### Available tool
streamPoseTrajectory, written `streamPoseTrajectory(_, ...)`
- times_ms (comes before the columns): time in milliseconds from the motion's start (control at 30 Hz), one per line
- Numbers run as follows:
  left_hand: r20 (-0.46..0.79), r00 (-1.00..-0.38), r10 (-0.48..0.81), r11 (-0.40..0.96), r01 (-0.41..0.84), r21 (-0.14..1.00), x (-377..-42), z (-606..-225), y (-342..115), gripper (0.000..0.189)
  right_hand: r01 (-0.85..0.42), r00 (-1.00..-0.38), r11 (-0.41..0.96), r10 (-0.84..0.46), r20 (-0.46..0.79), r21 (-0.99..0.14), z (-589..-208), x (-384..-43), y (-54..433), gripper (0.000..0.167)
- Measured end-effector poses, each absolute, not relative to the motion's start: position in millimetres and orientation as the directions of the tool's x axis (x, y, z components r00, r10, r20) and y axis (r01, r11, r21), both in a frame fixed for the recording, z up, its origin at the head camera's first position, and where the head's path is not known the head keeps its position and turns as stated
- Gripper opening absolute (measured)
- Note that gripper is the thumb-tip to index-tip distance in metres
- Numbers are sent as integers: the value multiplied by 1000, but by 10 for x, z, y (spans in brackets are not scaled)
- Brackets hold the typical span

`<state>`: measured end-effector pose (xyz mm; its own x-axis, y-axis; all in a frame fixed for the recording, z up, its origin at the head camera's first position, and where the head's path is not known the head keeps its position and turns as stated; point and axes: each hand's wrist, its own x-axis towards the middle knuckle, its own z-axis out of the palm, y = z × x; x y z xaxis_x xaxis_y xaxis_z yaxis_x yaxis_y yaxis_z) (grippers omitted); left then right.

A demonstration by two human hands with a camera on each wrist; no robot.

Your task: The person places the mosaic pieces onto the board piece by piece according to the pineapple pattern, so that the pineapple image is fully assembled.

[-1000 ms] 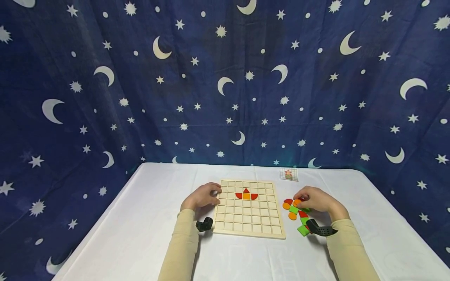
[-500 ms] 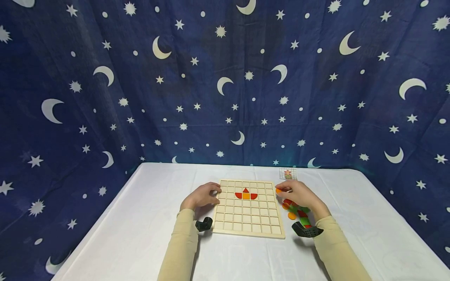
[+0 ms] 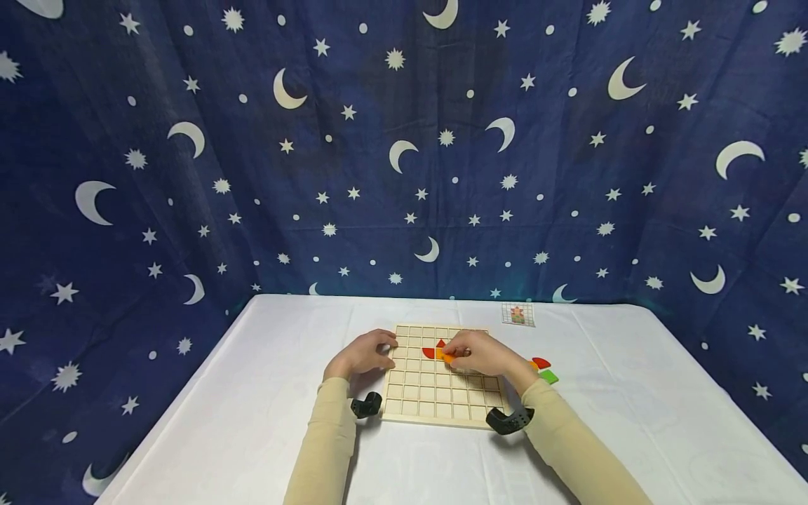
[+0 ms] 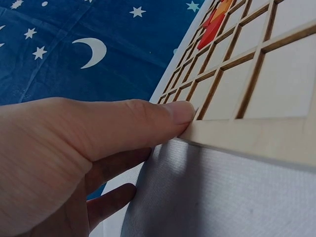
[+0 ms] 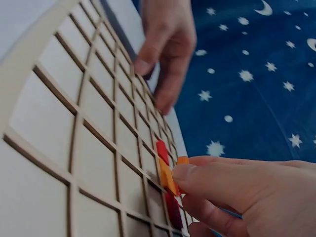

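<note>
A wooden grid board (image 3: 419, 409) lies flat on the table. Thumb and fingertips of my left hand (image 3: 365, 355) touch its left rim; in the left wrist view the thumb (image 4: 148, 116) rests on that rim. Over the board's upper middle, my right hand (image 3: 480, 353) pinches an orange round piece (image 5: 183, 161) between thumb and fingers. Right beside it, an orange square (image 3: 439, 354) sits in a cell, with a red rounded piece (image 3: 428, 353) to its left and a red triangle (image 3: 440, 344) above. My right hand covers the cells to the square's right in the head view.
Right of the board lie loose pieces, among them a red one (image 3: 541, 362) and a green one (image 3: 548, 377), partly hidden by my right arm. A small picture card (image 3: 518, 313) lies at the table's back. A dark blue starry curtain (image 3: 353, 140) hangs behind.
My right hand picked up the orange round piece from the loose pieces and carried it left over the board to the orange square. The left hand stays at the rim.
</note>
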<state>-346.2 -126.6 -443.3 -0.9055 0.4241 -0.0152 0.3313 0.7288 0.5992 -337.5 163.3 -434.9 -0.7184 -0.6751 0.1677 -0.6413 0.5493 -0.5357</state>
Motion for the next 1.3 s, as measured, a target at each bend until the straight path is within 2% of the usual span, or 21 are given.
streamPoseTrajectory(133, -19, -907, 421, 725, 324, 607, -3459, -4442, -1267, 43, -674, -694, 549, -700, 169, -495, -4376, -3367, 1551, 23)
streamPoseTrajectory(367, -3, -899, 438, 725, 352, 592, -3419, -4408, -1270, 40, -649, -719, 591, -683, 131, -480, -4387, -3321, 1492, 20)
streamPoseTrajectory(933, -21, -912, 411, 731, 315, 605, -3447, -4430, -1238, 42, -647, -730, 598, -665, 157, -473, -4406, -3305, 1495, 17)
streamPoseTrajectory(1100, -26, -912, 409, 731, 311, 608, -3456, -4434, -1248, 42, -612, -754, 599, -638, 153, -516, -4369, -3297, 1620, 19)
streamPoseTrajectory(1300, -17, -910, 413, 736, 323, 596, -3469, -4447, -1264, 43, -505, -825, 635, -554, 111, -584, -4298, -3278, 1913, 26)
